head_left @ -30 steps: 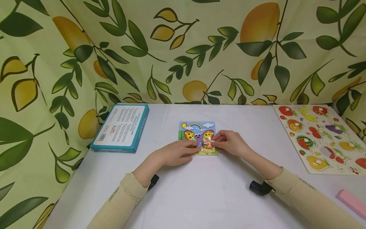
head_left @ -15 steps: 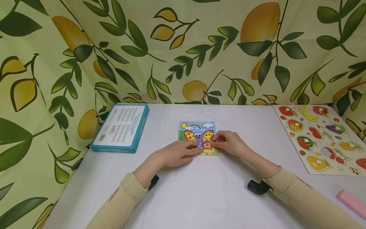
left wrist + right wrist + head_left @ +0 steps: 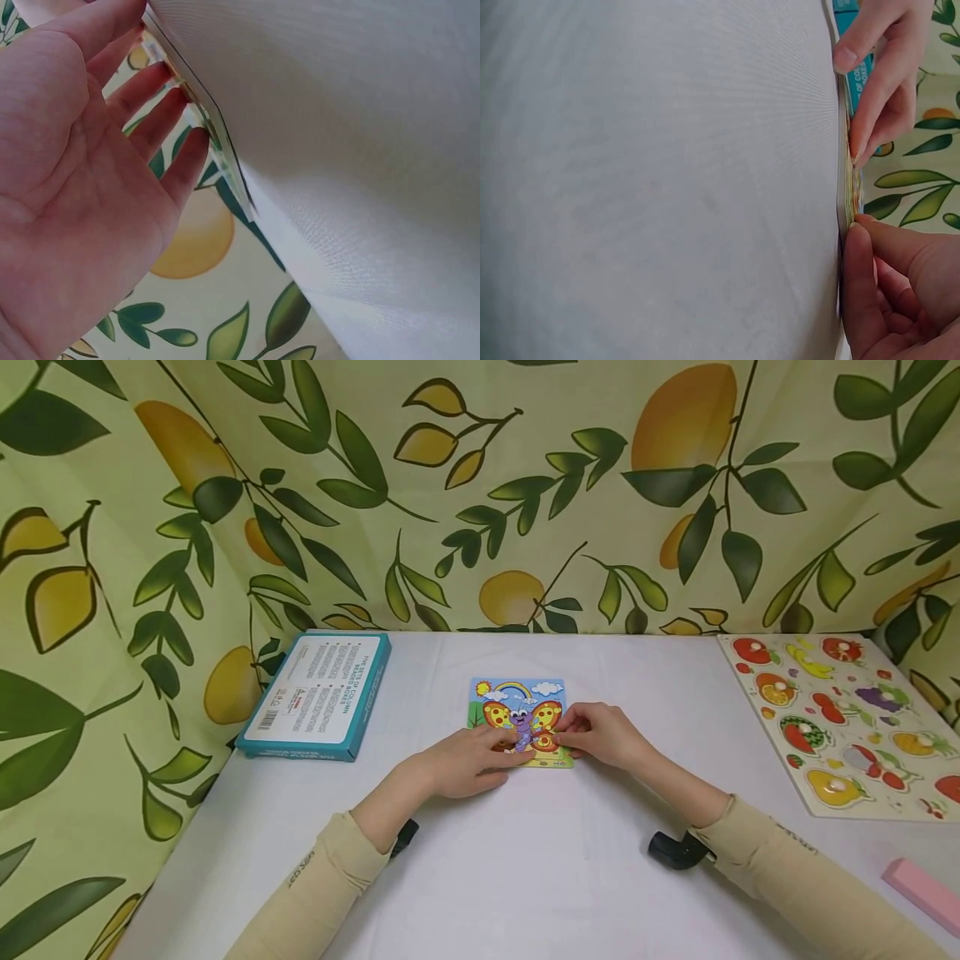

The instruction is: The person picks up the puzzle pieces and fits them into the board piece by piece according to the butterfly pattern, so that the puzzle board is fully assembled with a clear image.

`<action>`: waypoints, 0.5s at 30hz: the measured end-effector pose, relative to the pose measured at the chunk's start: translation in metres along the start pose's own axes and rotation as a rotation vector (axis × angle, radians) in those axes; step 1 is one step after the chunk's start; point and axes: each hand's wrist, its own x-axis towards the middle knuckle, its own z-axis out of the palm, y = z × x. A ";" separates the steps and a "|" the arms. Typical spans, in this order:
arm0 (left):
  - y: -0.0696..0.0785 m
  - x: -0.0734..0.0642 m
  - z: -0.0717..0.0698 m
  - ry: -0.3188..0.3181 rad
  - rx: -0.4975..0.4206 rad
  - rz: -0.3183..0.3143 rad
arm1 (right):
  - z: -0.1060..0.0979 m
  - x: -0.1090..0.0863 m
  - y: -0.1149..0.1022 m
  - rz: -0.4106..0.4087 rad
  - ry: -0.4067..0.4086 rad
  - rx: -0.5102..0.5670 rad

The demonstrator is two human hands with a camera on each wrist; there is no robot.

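Note:
A small butterfly jigsaw puzzle point(image 3: 522, 697) lies flat on the white table, with a rainbow and sun along its top. My left hand point(image 3: 467, 762) rests on its lower left part, fingers extended over the picture and hiding that corner. In the left wrist view those fingers point(image 3: 169, 124) are spread along the puzzle, nearly straight. From the right side, my right hand point(image 3: 606, 735) pinches with thumb and forefinger at a puzzle piece point(image 3: 546, 742) of the lower right wing. The right wrist view shows the right thumb point(image 3: 859, 259) close to the forefinger, right at the puzzle's edge.
At the back left lies a teal and white box point(image 3: 318, 693). A wooden fruit peg board point(image 3: 851, 727) is at the right, with a pink block point(image 3: 922, 893) nearer me. A leaf-patterned curtain point(image 3: 480, 493) stands behind the table point(image 3: 517, 877).
The piece at the lower right wing, tilted and glinting earlier, now lies flat in the picture. My left fingers have shifted slightly right; the right hand has barely moved.

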 end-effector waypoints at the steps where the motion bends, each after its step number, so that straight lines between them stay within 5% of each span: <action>1: 0.000 0.000 0.000 0.000 0.000 -0.002 | 0.000 0.000 0.000 0.002 -0.002 0.003; 15: 0.001 0.000 0.000 0.004 -0.007 -0.007 | 0.000 0.001 0.002 0.011 -0.014 0.025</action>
